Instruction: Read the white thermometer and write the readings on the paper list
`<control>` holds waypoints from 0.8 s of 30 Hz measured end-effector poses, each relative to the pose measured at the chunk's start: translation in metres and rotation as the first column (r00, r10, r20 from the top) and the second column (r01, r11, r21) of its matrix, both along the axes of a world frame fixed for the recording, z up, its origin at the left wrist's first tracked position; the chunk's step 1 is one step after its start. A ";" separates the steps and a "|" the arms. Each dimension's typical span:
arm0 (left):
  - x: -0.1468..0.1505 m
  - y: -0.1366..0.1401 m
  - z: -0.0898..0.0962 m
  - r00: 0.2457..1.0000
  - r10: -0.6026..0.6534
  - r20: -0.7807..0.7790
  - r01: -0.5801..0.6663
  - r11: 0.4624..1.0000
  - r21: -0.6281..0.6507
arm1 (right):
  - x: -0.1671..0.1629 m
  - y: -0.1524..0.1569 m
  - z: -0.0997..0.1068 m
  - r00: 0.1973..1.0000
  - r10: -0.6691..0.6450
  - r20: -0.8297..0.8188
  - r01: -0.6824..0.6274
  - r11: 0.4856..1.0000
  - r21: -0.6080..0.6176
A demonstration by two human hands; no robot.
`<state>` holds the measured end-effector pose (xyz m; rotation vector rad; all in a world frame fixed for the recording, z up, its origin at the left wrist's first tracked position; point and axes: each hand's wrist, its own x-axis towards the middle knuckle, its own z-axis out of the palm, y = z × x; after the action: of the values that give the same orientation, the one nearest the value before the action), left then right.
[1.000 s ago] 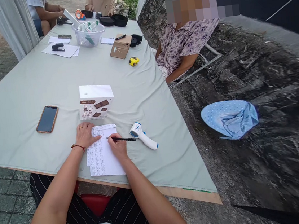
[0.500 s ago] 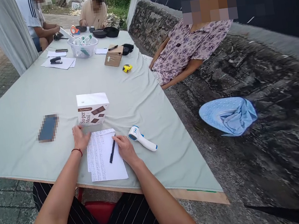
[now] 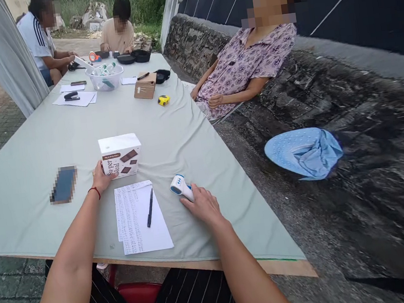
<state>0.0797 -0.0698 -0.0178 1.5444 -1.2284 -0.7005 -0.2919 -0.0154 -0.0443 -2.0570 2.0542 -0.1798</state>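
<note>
My left hand (image 3: pixel 102 177) grips the lower left corner of a white box (image 3: pixel 121 156), its thumb across the printed front and its fingers at the side. The box stands upright behind the sheets of paper. On the right, my right hand (image 3: pixel 204 203) is closed over the handle of a white and blue infrared thermometer (image 3: pixel 180 186), which lies on the tablecloth; its handle is mostly hidden under my palm. Between my arms lie the overlapping sheets of paper (image 3: pixel 134 228) with rows of small writing. A black pen (image 3: pixel 150 208) rests on them.
A phone (image 3: pixel 63 184), blurred, lies at the left. Farther back are a yellow tape measure (image 3: pixel 164 100), a brown notebook (image 3: pixel 145 89), a stapler (image 3: pixel 71 95) and a plastic basket (image 3: pixel 105 80) of bottles. One person sits at the right side, two at the far end.
My left hand has moved from beside the paper onto the box. My right hand has left the pen on the sheets and moved right onto the thermometer. The view has shifted slightly.
</note>
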 end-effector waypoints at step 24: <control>-0.030 0.046 0.006 0.896 -0.035 0.442 0.010 0.998 0.058 | 0.169 0.008 0.084 -0.050 -0.024 0.998 0.036 0.999 0.026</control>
<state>0.0494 -0.0241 -0.0122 1.7996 -1.5738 -0.4045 -0.1230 -0.0076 0.0395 -0.9908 0.9695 -1.2982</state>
